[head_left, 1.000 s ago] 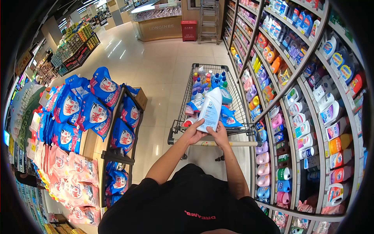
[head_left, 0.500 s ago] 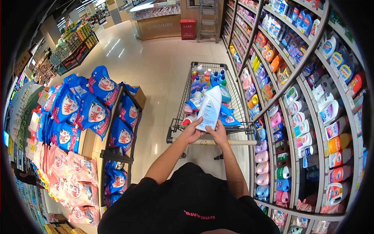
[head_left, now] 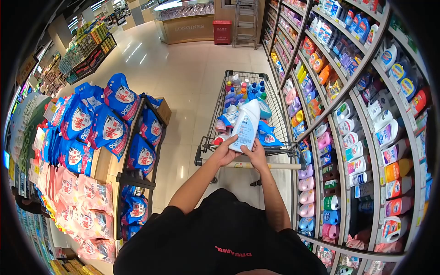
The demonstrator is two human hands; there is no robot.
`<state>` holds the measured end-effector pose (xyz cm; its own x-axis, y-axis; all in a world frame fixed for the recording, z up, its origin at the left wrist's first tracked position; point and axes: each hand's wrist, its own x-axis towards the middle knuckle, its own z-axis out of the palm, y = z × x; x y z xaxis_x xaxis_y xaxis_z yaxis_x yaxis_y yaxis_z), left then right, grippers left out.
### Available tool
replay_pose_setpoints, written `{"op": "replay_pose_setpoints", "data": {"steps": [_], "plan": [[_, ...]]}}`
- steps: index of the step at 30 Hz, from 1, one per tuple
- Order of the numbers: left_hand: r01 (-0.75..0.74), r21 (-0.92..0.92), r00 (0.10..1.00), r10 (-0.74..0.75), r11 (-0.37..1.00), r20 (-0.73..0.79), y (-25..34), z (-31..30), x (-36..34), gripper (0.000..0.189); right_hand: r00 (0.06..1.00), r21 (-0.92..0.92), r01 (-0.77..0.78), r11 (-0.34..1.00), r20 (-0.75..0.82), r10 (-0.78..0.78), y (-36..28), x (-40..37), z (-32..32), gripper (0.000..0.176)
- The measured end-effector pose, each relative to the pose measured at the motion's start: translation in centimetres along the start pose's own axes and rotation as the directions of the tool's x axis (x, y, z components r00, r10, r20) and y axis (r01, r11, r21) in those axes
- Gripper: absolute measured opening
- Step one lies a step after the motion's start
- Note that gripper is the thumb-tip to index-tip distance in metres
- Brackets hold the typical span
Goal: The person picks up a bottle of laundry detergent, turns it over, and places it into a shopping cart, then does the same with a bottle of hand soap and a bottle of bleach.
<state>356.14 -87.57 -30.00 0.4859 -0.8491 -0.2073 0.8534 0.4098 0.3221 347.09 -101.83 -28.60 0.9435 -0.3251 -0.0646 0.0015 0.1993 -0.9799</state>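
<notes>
A white cleaner bottle (head_left: 247, 123) with a pale blue label is held tilted above the near end of a shopping cart (head_left: 217, 107). My left hand (head_left: 227, 151) grips the lower left side of the bottle. On its lower right side, my right hand (head_left: 255, 154) is closed around the base, thumb on the label side. Behind the bottle, the cart holds several coloured bottles (head_left: 234, 97) and a blue bag (head_left: 268, 134). The cart's handle (head_left: 270, 166) runs just below my hands. The bottle hides part of the cart's contents.
Tall shelves (head_left: 341, 91) of cleaner and detergent bottles line the right side. At left stands a display of blue detergent bags (head_left: 112, 130) and pink bags (head_left: 91, 222). A red bin (head_left: 222, 32) and a ladder (head_left: 246, 23) are at the far end by a counter (head_left: 188, 28).
The view has shifted slightly. Both hands still hold the bottle in nearly the same place and tilt over the cart.
</notes>
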Motion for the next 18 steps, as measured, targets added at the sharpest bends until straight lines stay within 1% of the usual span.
{"op": "replay_pose_setpoints", "data": {"steps": [9, 18], "plan": [[-0.001, -0.002, 1.000, 0.001, 1.000, -0.020, 0.01, 0.15, -0.03, 0.058, 1.000, 0.014, -0.010, 1.000, -0.010, 0.010, -0.19, -0.07, 0.02, 0.058], [-0.006, -0.009, 1.000, 0.006, 1.000, -0.013, -0.11, 0.15, 0.19, 0.054, 1.000, 0.065, 0.018, 0.998, -0.003, -0.018, -0.28, -0.11, -0.18, 0.056]]}}
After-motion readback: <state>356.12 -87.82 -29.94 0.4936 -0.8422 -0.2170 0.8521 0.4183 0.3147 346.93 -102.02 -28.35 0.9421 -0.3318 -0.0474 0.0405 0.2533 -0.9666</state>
